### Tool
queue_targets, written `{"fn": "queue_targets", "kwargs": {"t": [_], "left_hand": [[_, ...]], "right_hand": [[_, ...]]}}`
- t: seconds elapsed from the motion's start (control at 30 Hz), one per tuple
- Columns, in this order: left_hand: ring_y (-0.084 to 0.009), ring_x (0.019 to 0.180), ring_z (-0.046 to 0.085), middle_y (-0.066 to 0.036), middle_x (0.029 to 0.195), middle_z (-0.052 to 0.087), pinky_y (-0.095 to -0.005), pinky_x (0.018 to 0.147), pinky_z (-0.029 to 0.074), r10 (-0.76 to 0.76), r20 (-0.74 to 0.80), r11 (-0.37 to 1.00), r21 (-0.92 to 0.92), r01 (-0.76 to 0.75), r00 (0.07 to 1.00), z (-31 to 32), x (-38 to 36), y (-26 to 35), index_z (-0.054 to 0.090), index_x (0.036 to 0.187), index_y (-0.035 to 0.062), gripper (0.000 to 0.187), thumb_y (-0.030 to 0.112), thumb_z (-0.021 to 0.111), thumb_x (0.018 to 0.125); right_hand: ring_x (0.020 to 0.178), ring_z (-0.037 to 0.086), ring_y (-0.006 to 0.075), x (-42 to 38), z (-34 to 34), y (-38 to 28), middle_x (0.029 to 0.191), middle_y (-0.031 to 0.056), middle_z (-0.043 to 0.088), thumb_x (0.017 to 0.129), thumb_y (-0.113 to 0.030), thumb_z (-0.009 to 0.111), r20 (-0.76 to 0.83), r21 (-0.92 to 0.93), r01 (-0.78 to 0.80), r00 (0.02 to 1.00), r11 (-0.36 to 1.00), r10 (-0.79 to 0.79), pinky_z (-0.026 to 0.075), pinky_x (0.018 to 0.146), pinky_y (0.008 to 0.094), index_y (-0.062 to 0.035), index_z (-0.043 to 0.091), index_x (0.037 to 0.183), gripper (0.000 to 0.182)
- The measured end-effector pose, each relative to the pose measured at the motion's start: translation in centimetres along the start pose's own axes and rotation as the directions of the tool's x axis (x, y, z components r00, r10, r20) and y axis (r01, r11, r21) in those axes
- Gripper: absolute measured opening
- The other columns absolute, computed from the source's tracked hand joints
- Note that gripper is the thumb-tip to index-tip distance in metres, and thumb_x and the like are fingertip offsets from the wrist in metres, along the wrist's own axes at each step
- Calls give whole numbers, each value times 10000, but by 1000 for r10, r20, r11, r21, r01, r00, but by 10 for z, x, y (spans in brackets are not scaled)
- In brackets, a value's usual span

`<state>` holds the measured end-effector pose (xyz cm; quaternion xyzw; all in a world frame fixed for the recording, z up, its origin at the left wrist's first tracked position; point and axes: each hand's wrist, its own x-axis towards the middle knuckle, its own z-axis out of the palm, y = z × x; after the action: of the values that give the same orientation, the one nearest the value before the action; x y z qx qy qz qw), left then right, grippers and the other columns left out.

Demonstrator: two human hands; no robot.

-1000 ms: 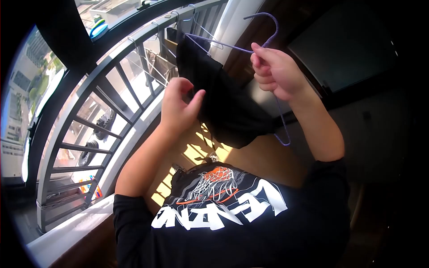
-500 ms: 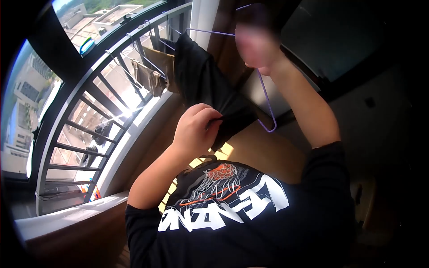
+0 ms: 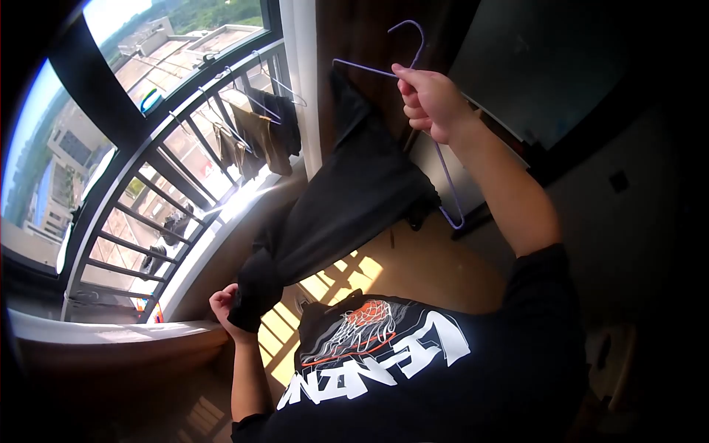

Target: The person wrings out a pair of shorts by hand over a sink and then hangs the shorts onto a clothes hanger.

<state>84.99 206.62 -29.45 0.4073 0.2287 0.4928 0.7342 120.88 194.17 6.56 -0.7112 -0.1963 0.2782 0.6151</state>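
Note:
My right hand (image 3: 434,103) is raised at the upper right, its fingers wrapped round a purple wire hanger (image 3: 452,184) just below the hook. From the hanger's far corner a black garment (image 3: 354,177) stretches down and to the left across the middle of the view. The hanger's near corner sticks out bare beside the cloth. Low on the left, my left hand (image 3: 223,304) grips the bunched lower end of the garment, with part of the fingers hidden by fabric.
Past the garment runs a grey window railing (image 3: 162,136). Wire hangers hang from it with a brown cloth (image 3: 255,136) and a dark cloth (image 3: 284,122). Shoes (image 3: 153,260) stand beyond the bars. A dark glossy panel (image 3: 546,66) is at the upper right.
My left hand has moved down and left, pulling the black garment out long. The right hand has turned slightly, still holding the hanger, and the hanger's corner has moved away from the railing.

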Motion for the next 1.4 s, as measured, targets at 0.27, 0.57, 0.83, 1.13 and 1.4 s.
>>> {"fn": "queue_targets", "kwargs": {"t": [0.27, 0.57, 0.83, 1.13, 1.4], "left_hand": [[-208, 865, 671, -118, 967, 656, -321, 757, 546, -548, 408, 586, 810, -13, 730, 28, 2, -82, 592, 1031, -3, 229, 23, 645, 810], [-284, 786, 618, -142, 883, 608, -345, 698, 503, 337, 641, 658, 364, -660, 690, 338, 85, 0, 574, 949, -13, 443, 315, 805, 761], [-79, 619, 513, 10, 683, 604, -229, 591, 428, -288, 805, 953, 292, 76, 519, 402, 62, -57, 632, 772, 15, 232, 190, 775, 825], [-240, 943, 636, -102, 996, 671, -309, 834, 507, -514, 655, 856, 432, 283, 554, 295, 14, -172, 599, 1082, 16, 303, 275, 633, 928], [-317, 1080, 632, -167, 1172, 658, -387, 907, 499, -757, 653, 474, 525, -707, -22, 249, -74, -302, 629, 1184, 86, 458, 420, 603, 872]], "right_hand": [[411, 207, 29, -34, -24, -23, 521, -90, 297, 946, -318, 600, -27, 2, 87, 996, 996, -87, 154, 384, 212, -146, 460, 672, 352], [397, 232, 21, -79, -45, 29, 502, -79, 340, 919, -306, 655, -79, -223, 229, 965, 947, -252, 166, 367, 209, -125, 474, 655, 367], [414, 207, 17, -137, -117, 60, 530, -91, 321, 901, -321, 671, -416, -207, 186, 872, 961, -258, 133, 375, 216, -119, 457, 668, 375], [420, 206, 14, -263, -181, 93, 540, -91, 298, 856, -328, 719, -787, -178, 90, 585, 980, -197, 125, 388, 217, -131, 440, 663, 392], [419, 211, 11, -373, -183, 70, 537, -92, 293, 840, -313, 738, -905, -297, 4, 319, 955, -282, 135, 386, 214, -136, 435, 643, 403]]}}
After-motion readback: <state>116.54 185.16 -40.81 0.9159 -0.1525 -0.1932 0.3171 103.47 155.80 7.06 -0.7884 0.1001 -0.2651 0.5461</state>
